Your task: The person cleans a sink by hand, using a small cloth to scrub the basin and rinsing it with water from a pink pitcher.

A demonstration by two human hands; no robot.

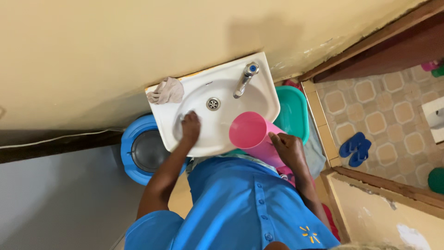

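Left hand presses, fingers curled, perhaps around a small cloth, on the wet white washbasin bowl. Right hand grips a tilted pink plastic jug over the front rim; tap off, rinsing apparently unfinished.

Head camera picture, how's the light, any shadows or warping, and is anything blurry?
Head view: soft, even indoor light, no harsh glare; a faint grey shadow on the wall above the tap; the wide lens bends the wall lines and tilts the sink. The left hand in the basin and the right hand on the pink jug look sharp; the blue shirt close to the lens is slightly soft.
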